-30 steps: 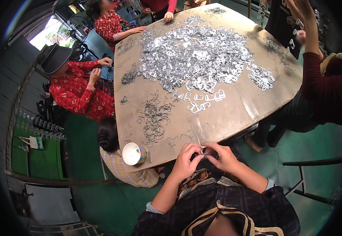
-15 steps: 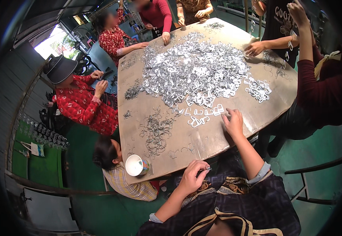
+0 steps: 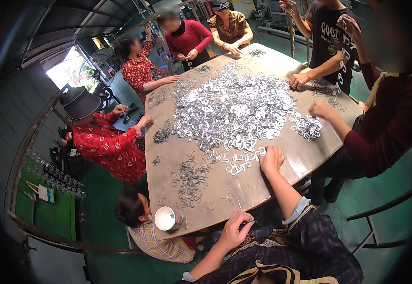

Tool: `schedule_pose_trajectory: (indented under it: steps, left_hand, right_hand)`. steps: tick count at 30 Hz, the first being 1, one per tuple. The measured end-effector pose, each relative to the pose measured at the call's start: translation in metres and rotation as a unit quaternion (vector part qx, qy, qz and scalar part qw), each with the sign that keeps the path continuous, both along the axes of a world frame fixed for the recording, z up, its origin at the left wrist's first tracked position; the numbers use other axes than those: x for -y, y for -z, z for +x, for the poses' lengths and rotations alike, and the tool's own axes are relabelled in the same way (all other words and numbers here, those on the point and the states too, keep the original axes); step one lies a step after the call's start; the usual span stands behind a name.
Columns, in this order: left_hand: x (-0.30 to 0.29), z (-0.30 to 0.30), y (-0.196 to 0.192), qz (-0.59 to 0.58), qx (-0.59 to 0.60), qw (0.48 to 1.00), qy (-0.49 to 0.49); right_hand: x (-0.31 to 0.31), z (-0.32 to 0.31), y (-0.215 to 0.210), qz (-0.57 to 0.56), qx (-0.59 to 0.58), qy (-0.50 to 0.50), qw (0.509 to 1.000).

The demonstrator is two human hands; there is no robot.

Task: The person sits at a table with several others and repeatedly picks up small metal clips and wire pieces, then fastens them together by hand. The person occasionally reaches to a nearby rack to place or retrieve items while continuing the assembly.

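Note:
My left hand (image 3: 236, 231) is above my lap, just off the near table edge. Its thumb and fingers pinch a small, shiny metal piece (image 3: 252, 221), too small to tell its kind. My right hand (image 3: 273, 160) is at the near side of the tabletop. Its bent fingers are closed on a flat white metal hook (image 3: 262, 152) at the end of a loose row. Several more white hooks (image 3: 236, 167) lie left of that hand. Beyond them spreads a large heap of the same hooks (image 3: 234, 104). Thin dark wire hooks (image 3: 189, 182) lie scattered to the left.
The brown table (image 3: 258, 191) fills the middle. A white paper cup (image 3: 166, 219) stands at its near left corner. A small hook pile (image 3: 306, 127) lies right of the heap. Several co-workers surround the table; a maroon-sleeved arm (image 3: 352, 142) reaches in from the right.
My right hand has come down onto the hooks, its spread fingers now closed. The left hand keeps its pinch. At right, a co-worker's raised maroon-sleeved arm has lowered toward the small hook pile.

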State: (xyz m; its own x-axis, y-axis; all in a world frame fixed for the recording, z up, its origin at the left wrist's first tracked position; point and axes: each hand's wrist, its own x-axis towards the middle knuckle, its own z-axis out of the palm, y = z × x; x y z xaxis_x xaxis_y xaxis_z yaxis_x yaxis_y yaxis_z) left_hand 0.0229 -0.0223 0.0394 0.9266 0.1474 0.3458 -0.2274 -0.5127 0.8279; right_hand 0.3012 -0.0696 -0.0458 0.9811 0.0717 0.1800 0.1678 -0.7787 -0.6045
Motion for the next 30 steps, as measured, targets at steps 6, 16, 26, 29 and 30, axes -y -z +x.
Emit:
schedule_pose_trajectory:
  steps: [6, 16, 26, 29, 30]
  left_hand:
    - [0.003, -0.002, 0.006, -0.001, 0.002, 1.000, 0.010]
    - [0.006, -0.005, 0.009, 0.000, -0.006, 1.000, 0.016]
    - [0.007, -0.008, 0.013, 0.011, -0.002, 1.000, 0.010]
    - [0.008, -0.007, 0.012, 0.010, -0.007, 1.000, 0.015]
    - [0.008, -0.007, 0.011, 0.012, -0.005, 1.000, 0.012]
  right_hand:
    - [-0.001, 0.007, -0.003, -0.013, -0.065, 0.030, 0.997]
    - [-0.008, 0.001, -0.003, 0.009, -0.043, 0.046, 0.998]
    - [-0.011, 0.008, -0.011, 0.000, -0.086, 0.038, 0.996]
    - [-0.011, 0.017, -0.009, -0.025, -0.097, 0.037, 0.994]
    - [-0.011, 0.020, -0.009, -0.036, -0.102, 0.031, 0.994]
